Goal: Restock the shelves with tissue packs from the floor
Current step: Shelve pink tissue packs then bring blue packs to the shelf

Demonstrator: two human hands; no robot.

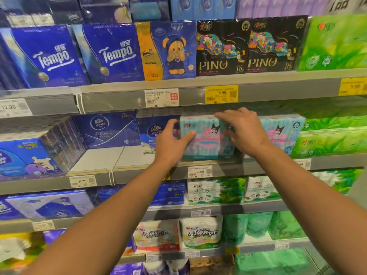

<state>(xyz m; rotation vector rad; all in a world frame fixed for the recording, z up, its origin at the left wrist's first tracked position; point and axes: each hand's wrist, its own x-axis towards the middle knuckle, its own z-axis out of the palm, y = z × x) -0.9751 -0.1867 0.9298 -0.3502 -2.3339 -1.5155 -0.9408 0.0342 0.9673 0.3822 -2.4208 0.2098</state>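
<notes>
A light-blue and pink cartoon tissue pack stands on the second shelf, just above the 7.59 price tag. My left hand grips its left side, thumb on the front and fingers behind the edge. My right hand holds its upper right corner, fingers spread over the top and front. A second pack of the same design stands right beside it, partly hidden by my right hand.
Blue Vinda packs sit further back on the left, with bare shelf floor in front of them. Green packs fill the right. Tempo and PINO packs line the shelf above; more packs and kitchen rolls fill shelves below.
</notes>
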